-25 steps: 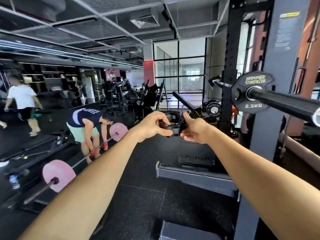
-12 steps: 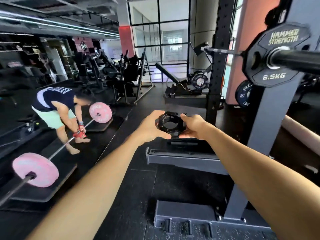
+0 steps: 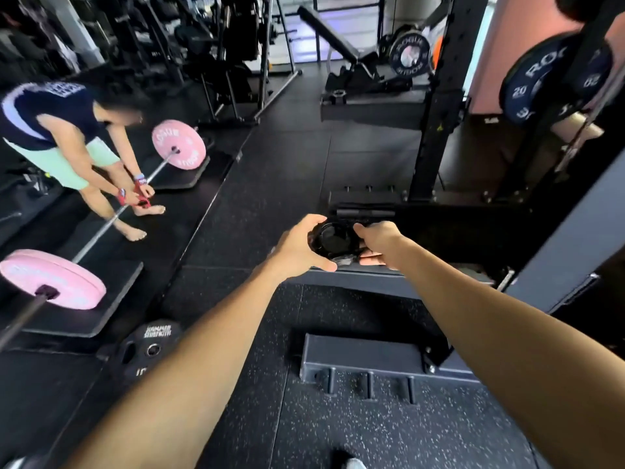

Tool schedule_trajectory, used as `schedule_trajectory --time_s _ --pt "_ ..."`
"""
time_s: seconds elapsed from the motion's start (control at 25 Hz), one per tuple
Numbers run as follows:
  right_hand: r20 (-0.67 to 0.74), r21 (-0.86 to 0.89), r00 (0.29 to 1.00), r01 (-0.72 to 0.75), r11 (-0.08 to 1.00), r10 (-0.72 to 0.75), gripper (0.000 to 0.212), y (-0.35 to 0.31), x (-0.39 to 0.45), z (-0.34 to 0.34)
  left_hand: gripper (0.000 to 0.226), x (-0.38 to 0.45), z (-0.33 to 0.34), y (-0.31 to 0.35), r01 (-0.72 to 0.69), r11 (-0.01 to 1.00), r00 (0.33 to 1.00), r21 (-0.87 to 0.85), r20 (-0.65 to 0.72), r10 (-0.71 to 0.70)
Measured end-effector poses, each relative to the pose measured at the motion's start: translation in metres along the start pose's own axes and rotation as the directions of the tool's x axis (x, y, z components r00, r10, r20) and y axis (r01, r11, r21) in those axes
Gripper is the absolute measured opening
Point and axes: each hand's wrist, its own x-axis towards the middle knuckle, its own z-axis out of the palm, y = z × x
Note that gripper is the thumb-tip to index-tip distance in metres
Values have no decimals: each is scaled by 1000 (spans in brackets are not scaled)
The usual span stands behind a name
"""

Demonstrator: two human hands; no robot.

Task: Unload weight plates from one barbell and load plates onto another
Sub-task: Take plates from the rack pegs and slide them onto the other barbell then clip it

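Note:
A black barbell collar [image 3: 334, 239] is held out in front of me over the rack's base, my left hand [image 3: 301, 247] gripping its left side and my right hand [image 3: 377, 243] its right side. A small black Hammer Strength plate [image 3: 148, 348] lies flat on the floor by my left forearm. A barbell [image 3: 111, 220] with pink plates [image 3: 178, 144] rests on the floor at left. A blue 20 kg plate [image 3: 527, 86] hangs on the rack at upper right. The racked bar with the 2.5 kg plate is out of view.
A person [image 3: 57, 137] bends over the pink-plate barbell, hands near its shaft. The black rack upright [image 3: 439, 106] and grey rack post [image 3: 571, 245] stand at right, with the rack's foot [image 3: 365, 358] on the speckled floor before me. A bench [image 3: 338, 49] and machines fill the back.
My view has tilted down toward the floor, and the racked bar with the 2.5 kg plate has left the frame. Both hands have lowered with the collar still held between them.

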Motion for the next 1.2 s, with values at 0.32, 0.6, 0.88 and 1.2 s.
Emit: schedule_trajectory --time_s 0.32,0.6,0.88,1.2 --pt "-2 -22 989 -148 989 148 21 60 126 22 95 87 65 -68 99 994 988 38 115 -102" --pt "11 11 975 -223 975 223 24 87 176 33 96 131 96 -105 154 984 972 88 168 -167" --pt "-21 -115 980 -199 973 198 38 89 174 29 113 131 96 -98 196 975 958 103 192 -213" --pt "-23 -580 938 269 769 -346 52 63 107 1 80 69 43 -45 149 964 987 219 20 -158"
